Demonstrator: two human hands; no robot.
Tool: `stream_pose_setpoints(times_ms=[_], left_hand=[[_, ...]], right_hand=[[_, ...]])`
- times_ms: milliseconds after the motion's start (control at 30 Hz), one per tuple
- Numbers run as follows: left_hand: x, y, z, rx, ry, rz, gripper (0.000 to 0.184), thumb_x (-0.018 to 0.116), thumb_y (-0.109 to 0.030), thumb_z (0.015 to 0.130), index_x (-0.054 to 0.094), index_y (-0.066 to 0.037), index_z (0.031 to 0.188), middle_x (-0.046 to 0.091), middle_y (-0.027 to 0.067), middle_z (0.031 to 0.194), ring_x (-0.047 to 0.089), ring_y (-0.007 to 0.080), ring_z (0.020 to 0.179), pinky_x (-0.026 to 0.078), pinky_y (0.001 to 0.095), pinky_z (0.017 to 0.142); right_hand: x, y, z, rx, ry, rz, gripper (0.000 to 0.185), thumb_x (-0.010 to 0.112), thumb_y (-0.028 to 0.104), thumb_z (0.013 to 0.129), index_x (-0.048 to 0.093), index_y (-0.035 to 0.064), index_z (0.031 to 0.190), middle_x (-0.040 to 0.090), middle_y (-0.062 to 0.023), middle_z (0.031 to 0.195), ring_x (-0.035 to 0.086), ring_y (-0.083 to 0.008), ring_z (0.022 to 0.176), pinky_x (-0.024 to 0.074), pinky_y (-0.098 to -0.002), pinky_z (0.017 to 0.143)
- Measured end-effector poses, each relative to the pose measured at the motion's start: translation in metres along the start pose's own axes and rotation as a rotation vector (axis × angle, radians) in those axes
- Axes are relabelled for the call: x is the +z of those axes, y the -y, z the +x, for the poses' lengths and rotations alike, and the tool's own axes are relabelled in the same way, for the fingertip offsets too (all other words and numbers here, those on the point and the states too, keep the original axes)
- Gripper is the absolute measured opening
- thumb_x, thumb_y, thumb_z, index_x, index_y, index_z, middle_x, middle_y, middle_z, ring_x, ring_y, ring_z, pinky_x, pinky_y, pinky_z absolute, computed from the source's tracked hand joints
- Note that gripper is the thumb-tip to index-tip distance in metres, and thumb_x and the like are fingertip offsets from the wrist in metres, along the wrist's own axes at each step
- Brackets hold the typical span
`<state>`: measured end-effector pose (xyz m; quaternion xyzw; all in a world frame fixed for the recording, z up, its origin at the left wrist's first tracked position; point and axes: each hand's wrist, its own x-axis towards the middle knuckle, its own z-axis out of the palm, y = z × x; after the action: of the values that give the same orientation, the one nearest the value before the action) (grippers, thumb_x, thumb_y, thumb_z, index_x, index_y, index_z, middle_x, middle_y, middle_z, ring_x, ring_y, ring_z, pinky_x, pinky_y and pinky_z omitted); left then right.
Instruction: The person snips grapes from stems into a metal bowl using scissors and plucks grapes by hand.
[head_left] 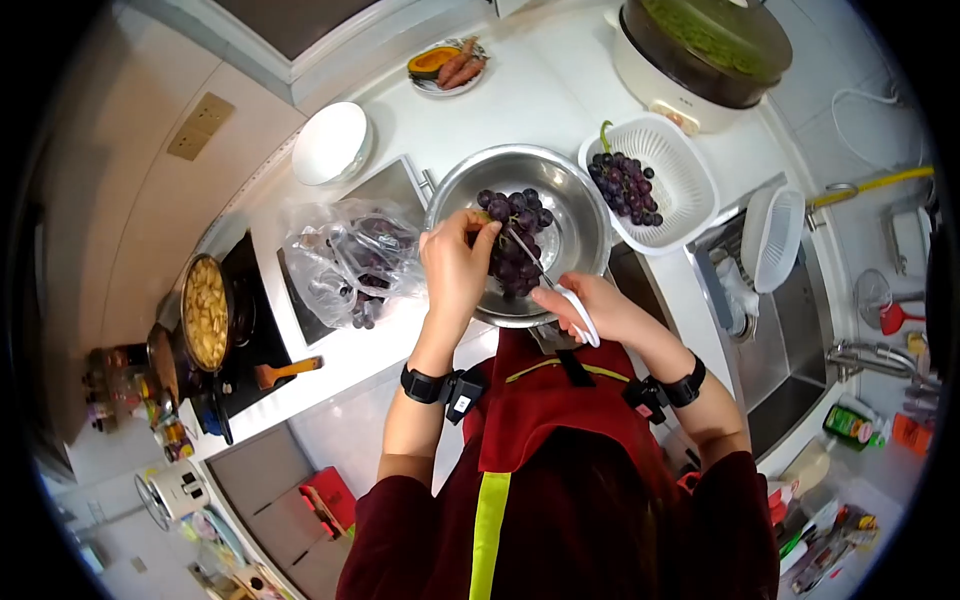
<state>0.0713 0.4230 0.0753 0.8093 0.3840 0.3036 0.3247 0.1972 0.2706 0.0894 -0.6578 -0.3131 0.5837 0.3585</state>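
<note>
A bunch of dark purple grapes (517, 262) hangs over a round steel bowl (580, 240). At the top of the bunch, my left hand (458, 258) is closed round the stem end. My right hand (592, 306) grips scissors (577, 312) with white handles, their blades reaching in among the grapes beside my left fingertips. The blade tips are partly hidden by the fruit. Right of the bowl, a white plastic basket (684, 178) holds another bunch of grapes (626, 187) with a green stem. Left of it lies a clear plastic bag (318, 262) with more grapes inside.
A white bowl (332, 144) and a plate with pumpkin and sweet potatoes (462, 70) stand at the back. A lidded cooker (668, 75) is at the back right, the sink (780, 345) at the right. On the left, a pan of food pieces (206, 312) sits on the stove near a spatula (288, 371).
</note>
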Motion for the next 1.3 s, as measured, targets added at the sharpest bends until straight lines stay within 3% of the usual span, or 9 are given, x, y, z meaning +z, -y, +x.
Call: stream_pose_setpoints(times_ms=[133, 267, 333, 467, 500, 567, 867, 933, 1300], left_hand=[[0.000, -0.007, 0.007, 0.014, 0.120, 0.091, 0.015, 0.069, -0.016, 0.075, 0.064, -0.003, 0.078, 0.065, 0.0090, 0.071, 0.060, 0.0255, 0.070, 0.039, 0.0361, 0.072], [0.008, -0.005, 0.008, 0.041, 0.134, 0.089, 0.012, 0.069, -0.012, 0.075, 0.063, -0.002, 0.078, 0.064, 0.0101, 0.071, 0.061, 0.0247, 0.068, 0.041, 0.0341, 0.066], [0.012, 0.001, 0.006, -0.078, 0.135, -0.159, 0.008, 0.068, -0.006, 0.074, 0.063, -0.001, 0.078, 0.062, 0.0109, 0.069, 0.055, 0.0194, 0.058, 0.041, 0.0295, 0.058], [0.014, 0.003, -0.001, -0.079, 0.117, -0.082, 0.007, 0.065, 0.000, 0.078, 0.061, 0.000, 0.084, 0.058, 0.0058, 0.066, 0.046, 0.0097, 0.054, 0.037, 0.0222, 0.052], [0.017, 0.004, -0.003, -0.141, 0.079, -0.241, 0.007, 0.063, 0.000, 0.081, 0.060, 0.001, 0.087, 0.056, 0.0023, 0.067, 0.042, 0.0066, 0.056, 0.036, 0.0201, 0.053], [0.020, 0.004, -0.004, -0.191, 0.061, -0.415, 0.007, 0.058, 0.000, 0.087, 0.057, 0.002, 0.094, 0.052, -0.0046, 0.071, 0.040, 0.0013, 0.061, 0.033, 0.0157, 0.056], [0.017, -0.001, -0.004, -0.245, 0.072, -0.483, 0.007, 0.060, -0.003, 0.087, 0.056, -0.001, 0.093, 0.059, -0.0009, 0.078, 0.050, 0.0030, 0.070, 0.038, 0.0165, 0.064], [0.015, -0.001, -0.006, -0.252, 0.120, -0.464, 0.009, 0.058, -0.004, 0.089, 0.055, -0.003, 0.098, 0.064, 0.0030, 0.091, 0.056, 0.0067, 0.081, 0.043, 0.0198, 0.073], [0.020, -0.009, -0.010, -0.051, 0.156, -0.354, 0.012, 0.063, -0.005, 0.085, 0.057, -0.001, 0.095, 0.062, 0.0049, 0.097, 0.053, 0.0063, 0.080, 0.042, 0.0195, 0.073]], right_hand=[[-0.009, -0.002, 0.010, 0.059, 0.001, 0.077, 0.059, 0.060, 0.058, 0.080, 0.055, 0.0010, 0.067, 0.049, -0.0025, 0.048, 0.049, -0.0105, 0.039, 0.0372, -0.0230, 0.037], [-0.028, -0.011, 0.011, 0.064, 0.105, 0.027, 0.064, 0.057, 0.064, 0.077, 0.052, 0.0033, 0.059, 0.050, -0.0043, 0.049, 0.051, -0.0122, 0.040, 0.0382, -0.0231, 0.038], [-0.040, -0.014, 0.003, 0.081, 0.162, 0.035, 0.056, 0.057, 0.057, 0.081, 0.054, 0.0016, 0.075, 0.055, -0.0050, 0.058, 0.055, -0.0116, 0.048, 0.0430, -0.0221, 0.043], [-0.064, -0.020, -0.006, 0.062, 0.179, 0.001, 0.055, 0.057, 0.057, 0.082, 0.054, 0.0025, 0.075, 0.055, -0.0050, 0.059, 0.055, -0.0117, 0.049, 0.0428, -0.0224, 0.044], [-0.065, -0.023, -0.006, 0.025, 0.125, 0.021, 0.065, 0.056, 0.066, 0.076, 0.052, 0.0032, 0.060, 0.053, -0.0064, 0.052, 0.054, -0.0136, 0.044, 0.0406, -0.0235, 0.041], [-0.071, -0.028, -0.003, 0.032, 0.139, 0.066, 0.065, 0.055, 0.065, 0.077, 0.052, 0.0034, 0.059, 0.053, -0.0066, 0.053, 0.055, -0.0137, 0.044, 0.0408, -0.0235, 0.040], [-0.080, -0.013, 0.007, 0.021, 0.334, 0.033, 0.065, 0.046, 0.062, 0.085, 0.053, 0.0048, 0.055, 0.052, -0.0066, 0.048, 0.054, -0.0146, 0.041, 0.0416, -0.0259, 0.039], [-0.082, -0.007, 0.005, 0.016, 0.334, 0.015, 0.068, 0.043, 0.065, 0.084, 0.053, 0.0042, 0.055, 0.052, -0.0069, 0.047, 0.056, -0.0155, 0.042, 0.0426, -0.0266, 0.040], [-0.078, -0.020, 0.008, 0.061, 0.461, 0.084, 0.080, 0.031, 0.075, 0.081, 0.054, 0.0032, 0.055, 0.054, -0.0083, 0.050, 0.056, -0.0161, 0.043, 0.0425, -0.0267, 0.041]])
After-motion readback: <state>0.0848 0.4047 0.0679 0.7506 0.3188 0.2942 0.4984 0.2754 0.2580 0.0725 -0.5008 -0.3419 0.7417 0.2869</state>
